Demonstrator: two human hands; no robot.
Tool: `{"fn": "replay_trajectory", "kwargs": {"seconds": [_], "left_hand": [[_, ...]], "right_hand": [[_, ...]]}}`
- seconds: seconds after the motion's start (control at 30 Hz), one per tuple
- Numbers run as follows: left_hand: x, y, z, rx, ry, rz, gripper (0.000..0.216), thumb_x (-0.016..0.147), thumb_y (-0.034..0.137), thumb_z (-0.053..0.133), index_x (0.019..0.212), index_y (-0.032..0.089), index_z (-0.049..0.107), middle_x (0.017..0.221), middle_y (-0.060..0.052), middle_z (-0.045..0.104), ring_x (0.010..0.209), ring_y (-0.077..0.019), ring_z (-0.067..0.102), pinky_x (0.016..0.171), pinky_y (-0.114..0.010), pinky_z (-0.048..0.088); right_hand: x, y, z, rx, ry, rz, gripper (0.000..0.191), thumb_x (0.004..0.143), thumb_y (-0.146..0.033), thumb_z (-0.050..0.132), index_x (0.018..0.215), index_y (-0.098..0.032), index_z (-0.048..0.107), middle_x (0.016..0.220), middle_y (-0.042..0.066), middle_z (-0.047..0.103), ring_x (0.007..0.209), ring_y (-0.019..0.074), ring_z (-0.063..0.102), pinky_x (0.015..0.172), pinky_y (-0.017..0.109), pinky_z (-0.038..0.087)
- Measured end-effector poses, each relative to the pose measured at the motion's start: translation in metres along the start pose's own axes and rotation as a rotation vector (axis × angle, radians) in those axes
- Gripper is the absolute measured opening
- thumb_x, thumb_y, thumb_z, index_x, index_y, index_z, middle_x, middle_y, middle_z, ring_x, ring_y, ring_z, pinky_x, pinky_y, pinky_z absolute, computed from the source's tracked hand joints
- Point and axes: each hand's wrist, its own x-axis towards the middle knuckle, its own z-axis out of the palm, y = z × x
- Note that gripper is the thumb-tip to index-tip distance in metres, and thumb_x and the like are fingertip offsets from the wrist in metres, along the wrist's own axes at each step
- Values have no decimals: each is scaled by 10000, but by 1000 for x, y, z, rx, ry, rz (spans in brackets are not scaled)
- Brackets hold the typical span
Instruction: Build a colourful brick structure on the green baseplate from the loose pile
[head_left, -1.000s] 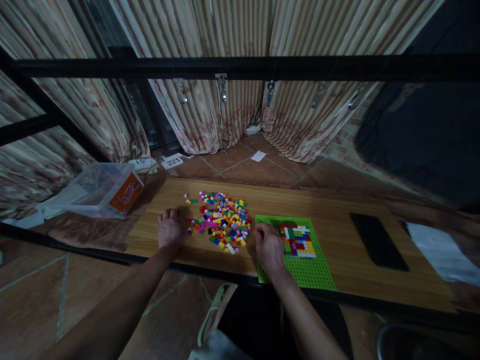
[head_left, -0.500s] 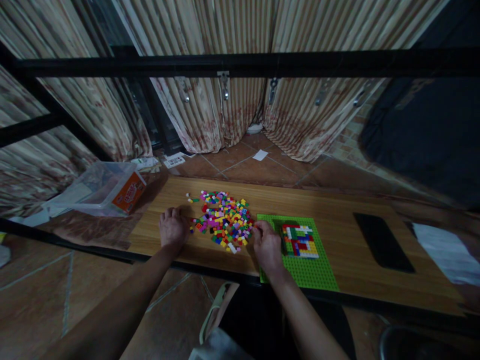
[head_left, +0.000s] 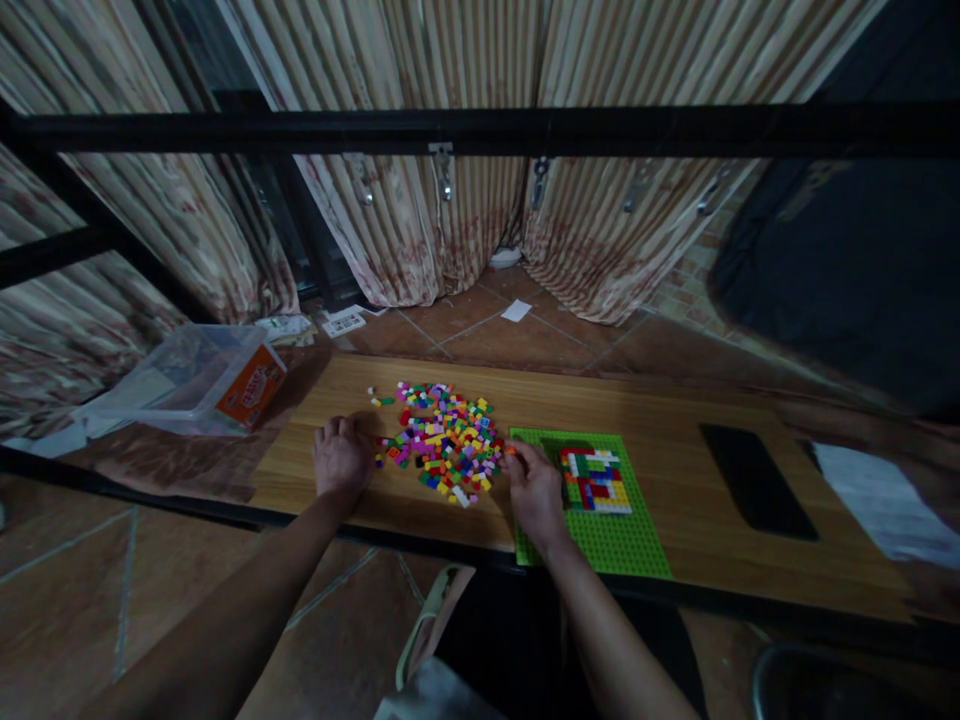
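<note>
A heap of small coloured bricks [head_left: 445,441] lies on the wooden table [head_left: 675,420]. Right of it sits a green baseplate [head_left: 622,540] with a patch of fitted bricks [head_left: 595,479] in white, red, yellow, green and blue. My right hand [head_left: 535,486] rests on the plate's left edge, fingers pinched on a small orange brick [head_left: 510,451] at the heap's right side. My left hand [head_left: 340,456] lies on the table just left of the heap, fingers curled loosely, nothing visible in it.
A clear plastic box [head_left: 196,378] with an orange label stands at the table's left end. A black phone [head_left: 753,479] lies right of the baseplate, with white paper [head_left: 877,495] beyond it. A black metal bar [head_left: 480,130] crosses overhead. Striped curtains hang behind.
My right hand has lifted its fingertips slightly at the heap's edge, and an orange brick now shows in the pinch. The left hand has stayed put.
</note>
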Motion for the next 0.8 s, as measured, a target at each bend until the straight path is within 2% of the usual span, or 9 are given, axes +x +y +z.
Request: {"fn": "replay_trajectory", "kwargs": {"seconds": [0.13, 0.3, 0.43, 0.57, 0.8], "left_hand": [[0, 0, -1, 14, -7, -6, 383, 859, 217, 386, 1136, 88, 616, 1130, -171, 601, 1015, -312, 515, 898, -418, 405], [0, 0, 0, 17, 6, -1, 380, 864, 225, 382, 1134, 90, 613, 1136, -172, 597, 1014, -312, 514, 889, -421, 410], [0, 1, -1, 4, 10, 3, 377, 862, 222, 380, 1124, 88, 615, 1131, -175, 601, 1015, -314, 510, 893, -423, 409], [0, 1, -2, -16, -11, -10, 378, 851, 215, 392, 1126, 84, 615, 1141, -179, 598, 1024, -316, 508, 907, -427, 403], [0, 1, -1, -23, 11, 8, 376, 852, 223, 391, 1125, 86, 611, 1130, -180, 603, 1021, -309, 513, 902, -425, 405]], "right_hand": [[-2, 1, 2, 124, -23, 81, 334, 906, -417, 445, 1045, -180, 635, 850, 79, 716, 729, 202, 682, 667, 317, 541], [-2, -1, 3, 86, 11, 69, 331, 899, -423, 450, 1021, -181, 640, 663, 18, 661, 580, 171, 620, 579, 277, 487], [-2, 0, 3, 91, 56, 70, 361, 901, -433, 435, 1015, -168, 651, 610, -3, 619, 529, 156, 580, 549, 263, 462], [1, -2, 2, 31, 19, 97, 371, 890, -424, 448, 1040, -167, 672, 645, 16, 668, 549, 167, 615, 553, 264, 463], [11, -18, -1, -351, -50, 47, 265, 834, -273, 529, 994, -183, 721, 889, 104, 754, 803, 239, 702, 736, 317, 495]]}}
